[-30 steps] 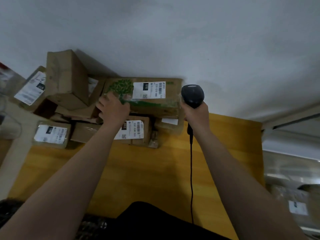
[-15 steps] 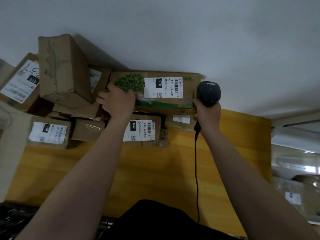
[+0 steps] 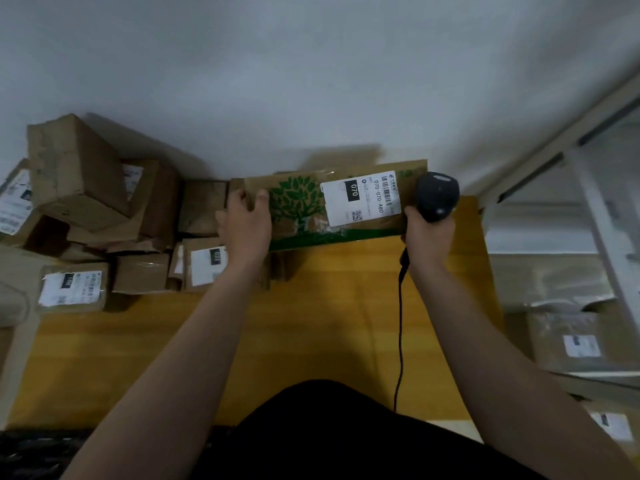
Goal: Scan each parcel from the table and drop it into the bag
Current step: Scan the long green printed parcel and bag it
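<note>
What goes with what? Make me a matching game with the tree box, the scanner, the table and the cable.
Things:
1. tree box
2. scanner
3. table
4. cable

Place or colour:
A. yellow
B. held in the right hand
C. thin and black, hanging down over the table
D. gripped at its end by the left hand

Pairs: 1-D, 2-B, 3-A, 4-C
</note>
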